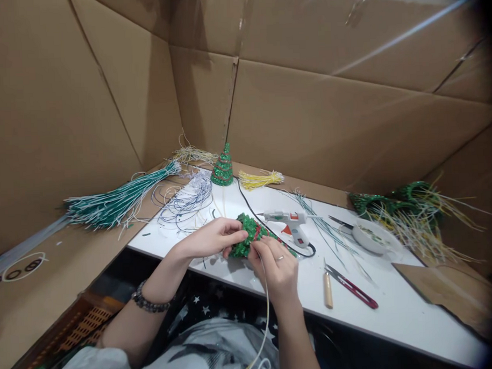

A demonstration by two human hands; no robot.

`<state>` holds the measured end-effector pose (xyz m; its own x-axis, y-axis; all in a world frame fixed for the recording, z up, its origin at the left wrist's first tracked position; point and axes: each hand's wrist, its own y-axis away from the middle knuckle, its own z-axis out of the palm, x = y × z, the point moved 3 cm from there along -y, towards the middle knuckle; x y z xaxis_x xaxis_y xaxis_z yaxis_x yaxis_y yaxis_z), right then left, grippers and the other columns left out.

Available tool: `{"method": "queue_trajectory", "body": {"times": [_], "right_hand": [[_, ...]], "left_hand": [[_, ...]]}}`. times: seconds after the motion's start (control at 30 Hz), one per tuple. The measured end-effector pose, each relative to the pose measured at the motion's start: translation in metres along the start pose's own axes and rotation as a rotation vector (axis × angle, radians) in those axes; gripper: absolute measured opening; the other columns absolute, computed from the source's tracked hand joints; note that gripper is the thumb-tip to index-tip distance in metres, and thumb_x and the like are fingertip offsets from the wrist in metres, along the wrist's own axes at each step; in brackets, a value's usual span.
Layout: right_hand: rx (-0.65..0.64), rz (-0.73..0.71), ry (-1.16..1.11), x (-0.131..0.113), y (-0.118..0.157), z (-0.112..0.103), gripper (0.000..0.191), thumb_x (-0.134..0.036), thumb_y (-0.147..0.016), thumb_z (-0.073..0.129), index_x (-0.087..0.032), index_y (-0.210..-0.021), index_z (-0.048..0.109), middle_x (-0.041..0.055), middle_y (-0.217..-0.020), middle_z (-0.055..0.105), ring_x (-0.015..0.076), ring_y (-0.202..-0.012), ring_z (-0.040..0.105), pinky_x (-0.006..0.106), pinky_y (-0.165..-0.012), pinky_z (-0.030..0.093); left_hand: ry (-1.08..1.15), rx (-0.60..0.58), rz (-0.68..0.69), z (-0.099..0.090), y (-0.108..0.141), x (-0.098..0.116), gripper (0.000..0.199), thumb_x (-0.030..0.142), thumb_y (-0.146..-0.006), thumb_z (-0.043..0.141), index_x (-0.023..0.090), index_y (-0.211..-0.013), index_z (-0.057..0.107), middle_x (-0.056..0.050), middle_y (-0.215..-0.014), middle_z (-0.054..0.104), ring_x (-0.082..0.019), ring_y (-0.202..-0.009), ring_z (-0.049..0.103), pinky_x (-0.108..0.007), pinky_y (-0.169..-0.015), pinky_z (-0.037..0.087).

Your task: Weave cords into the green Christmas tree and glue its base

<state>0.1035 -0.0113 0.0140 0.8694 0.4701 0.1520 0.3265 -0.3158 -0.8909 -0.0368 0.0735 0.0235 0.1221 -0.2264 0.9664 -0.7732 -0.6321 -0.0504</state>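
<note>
A small green Christmas tree with red trim lies on its side at the front edge of the white table. My left hand grips its left part between thumb and fingers. On the other side, my right hand pinches a thin pale cord close against the tree. This cord hangs down past my wrist to my lap. Just behind the tree rests a white glue gun with a black cable. The fingertips of my right hand partly hide where the cord meets the tree.
A finished-looking green tree stands at the back. Bundles of teal cords, yellow cords and loose blue cords lie about. At right are a wooden-handled awl, red thread snips and a white bowl. Cardboard walls enclose the table.
</note>
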Motion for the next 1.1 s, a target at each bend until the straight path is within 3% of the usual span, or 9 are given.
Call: {"method": "queue_trajectory", "body": {"times": [0.13, 0.3, 0.5, 0.67, 0.8, 0.97, 1.1], "right_hand": [[0.031, -0.058, -0.014, 0.003, 0.000, 0.002, 0.015, -0.006, -0.087, 0.062, -0.014, -0.098, 0.059, 0.0043, -0.073, 0.067, 0.0155, -0.069, 0.065, 0.031, -0.077, 0.058], [-0.061, -0.108, -0.075, 0.006, -0.007, -0.005, 0.016, -0.003, -0.086, 0.061, -0.015, -0.097, 0.060, 0.0045, -0.071, 0.065, 0.0164, -0.066, 0.064, 0.031, -0.069, 0.056], [-0.157, -0.038, -0.153, 0.010, -0.010, -0.017, 0.019, -0.006, -0.087, 0.058, -0.018, -0.101, 0.064, 0.0058, -0.080, 0.071, 0.0176, -0.071, 0.068, 0.032, -0.073, 0.059], [-0.084, 0.053, -0.190, 0.010, -0.003, -0.017, 0.032, -0.005, -0.086, 0.059, -0.018, -0.115, 0.062, 0.0090, -0.091, 0.074, 0.0199, -0.080, 0.071, 0.035, -0.076, 0.061], [-0.008, 0.100, -0.215, 0.009, -0.002, -0.018, 0.026, -0.003, -0.086, 0.059, -0.019, -0.106, 0.061, 0.0065, -0.085, 0.073, 0.0181, -0.078, 0.071, 0.033, -0.076, 0.061], [-0.159, 0.017, -0.159, 0.006, -0.008, -0.021, 0.021, -0.003, -0.090, 0.053, -0.017, -0.103, 0.060, 0.0067, -0.082, 0.070, 0.0189, -0.079, 0.067, 0.036, -0.080, 0.059], [-0.212, -0.050, -0.061, 0.002, -0.011, -0.023, 0.022, -0.003, -0.090, 0.051, -0.015, -0.106, 0.060, 0.0077, -0.081, 0.069, 0.0200, -0.076, 0.065, 0.038, -0.082, 0.057]], "left_hand": [[0.045, -0.031, -0.018, 0.002, 0.000, -0.001, 0.040, 0.053, -0.091, 0.054, 0.018, -0.073, 0.046, 0.008, -0.055, 0.048, -0.007, -0.044, 0.050, -0.018, -0.041, 0.034], [0.036, -0.039, -0.020, 0.006, 0.002, 0.003, 0.040, 0.054, -0.090, 0.054, 0.017, -0.076, 0.051, 0.006, -0.052, 0.052, -0.008, -0.044, 0.052, -0.017, -0.040, 0.033], [0.068, -0.051, -0.024, 0.006, 0.000, 0.003, 0.037, 0.053, -0.090, 0.055, 0.017, -0.081, 0.053, 0.007, -0.055, 0.052, -0.007, -0.044, 0.050, -0.018, -0.039, 0.032], [0.102, -0.093, -0.039, 0.002, -0.005, -0.004, 0.036, 0.052, -0.091, 0.054, 0.017, -0.083, 0.054, 0.006, -0.055, 0.054, -0.006, -0.043, 0.048, -0.018, -0.041, 0.035], [0.182, -0.089, -0.104, -0.002, -0.006, -0.010, 0.036, 0.052, -0.091, 0.054, 0.017, -0.085, 0.055, 0.004, -0.059, 0.056, -0.009, -0.049, 0.057, -0.018, -0.043, 0.039], [0.235, -0.173, -0.098, -0.001, -0.006, -0.008, 0.027, 0.042, -0.088, 0.061, 0.016, -0.095, 0.061, 0.004, -0.060, 0.059, -0.008, -0.046, 0.055, -0.018, -0.043, 0.041], [0.238, -0.144, -0.087, 0.002, -0.010, -0.011, 0.021, 0.034, -0.086, 0.063, 0.014, -0.093, 0.061, 0.003, -0.058, 0.059, -0.007, -0.044, 0.055, -0.016, -0.042, 0.043]]}}
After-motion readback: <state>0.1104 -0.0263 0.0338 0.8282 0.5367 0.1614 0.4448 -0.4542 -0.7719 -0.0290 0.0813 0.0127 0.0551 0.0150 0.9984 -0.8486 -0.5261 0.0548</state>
